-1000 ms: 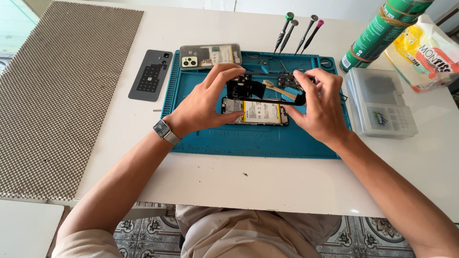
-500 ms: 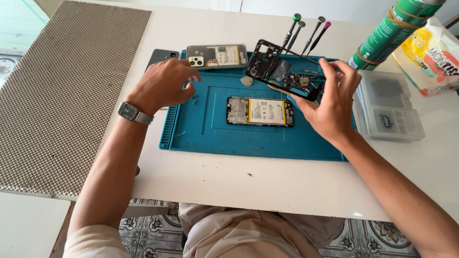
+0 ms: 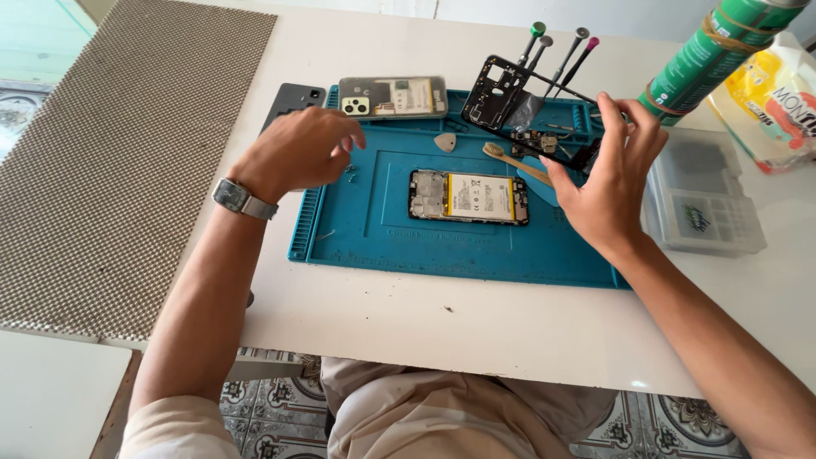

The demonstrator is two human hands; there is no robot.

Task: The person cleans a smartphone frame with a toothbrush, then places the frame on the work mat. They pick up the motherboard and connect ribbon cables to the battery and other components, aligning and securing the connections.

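A thin black plastic phone frame (image 3: 510, 102), rectangular and hollow, is gripped at one end by the right hand (image 3: 608, 183) and held tilted above the blue silicone mat (image 3: 374, 229). The opened phone (image 3: 469, 197) lies flat at the mat's centre. The left hand (image 3: 297, 151) is loosely curled, empty, over tiny screws (image 3: 349, 172).

Black phone frame (image 3: 527, 110) now lifted off opened phone (image 3: 468, 197), held tilted in right hand (image 3: 608, 183) above mat's far right. Left hand (image 3: 297, 149) off frame, now curled over mat's (image 3: 365, 229) left edge.
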